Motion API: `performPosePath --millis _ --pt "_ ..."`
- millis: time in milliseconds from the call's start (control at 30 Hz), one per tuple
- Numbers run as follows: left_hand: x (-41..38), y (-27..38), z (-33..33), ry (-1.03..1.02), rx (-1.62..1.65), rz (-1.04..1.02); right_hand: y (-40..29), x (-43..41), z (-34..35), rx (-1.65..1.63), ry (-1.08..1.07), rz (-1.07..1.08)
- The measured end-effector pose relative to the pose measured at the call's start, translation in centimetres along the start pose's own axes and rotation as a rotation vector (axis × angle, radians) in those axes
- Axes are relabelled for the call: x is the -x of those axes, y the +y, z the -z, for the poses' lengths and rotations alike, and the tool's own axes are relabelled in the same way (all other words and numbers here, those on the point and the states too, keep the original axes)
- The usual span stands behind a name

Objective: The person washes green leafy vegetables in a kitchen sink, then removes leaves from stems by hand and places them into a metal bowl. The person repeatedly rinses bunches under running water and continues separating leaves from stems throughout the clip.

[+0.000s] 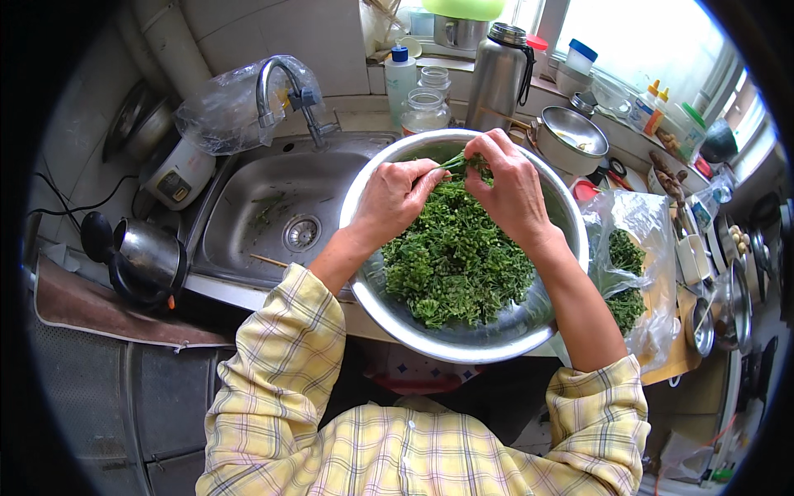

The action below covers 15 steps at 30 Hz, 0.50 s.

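Observation:
A large steel basin [459, 350] stands before me, partly filled with green stalks bearing small buds or seed heads [459, 248]. Over its upper left part, my left hand [397, 195] pinches the thin stem ends of a green sprig [456, 161] between thumb and fingers. My right hand [508, 186] closes its fingertips on the budded end of that sprig, above the basin's far side. More of the same greens [625, 248] lie in a clear plastic bag [660, 229] to the right of the basin.
Left of the basin is a steel sink [223, 223] with a chopstick [268, 260] and green scraps. Its faucet [263, 93] rises behind. A steel flask [499, 74], glass jars [425, 111] and a steel bowl [574, 139] stand behind the basin. A rice cooker [180, 173] and pot [149, 251] are left.

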<state>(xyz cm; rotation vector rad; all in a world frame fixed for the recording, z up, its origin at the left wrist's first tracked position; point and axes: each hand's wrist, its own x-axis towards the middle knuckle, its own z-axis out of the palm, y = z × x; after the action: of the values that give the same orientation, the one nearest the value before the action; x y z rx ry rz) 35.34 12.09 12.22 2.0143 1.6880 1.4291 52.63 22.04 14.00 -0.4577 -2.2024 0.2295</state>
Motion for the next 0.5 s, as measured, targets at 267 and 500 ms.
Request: performPosePath --millis 267,500 --pt "0.0 0.3 0.3 0.012 0.000 0.034 -0.5 -0.5 1.3 -0.070 0.086 0.116" --pt "-0.1 0.2 0.1 -0.024 -0.009 0.004 0.2 -0.3 1.3 0.111 0.024 0.214"
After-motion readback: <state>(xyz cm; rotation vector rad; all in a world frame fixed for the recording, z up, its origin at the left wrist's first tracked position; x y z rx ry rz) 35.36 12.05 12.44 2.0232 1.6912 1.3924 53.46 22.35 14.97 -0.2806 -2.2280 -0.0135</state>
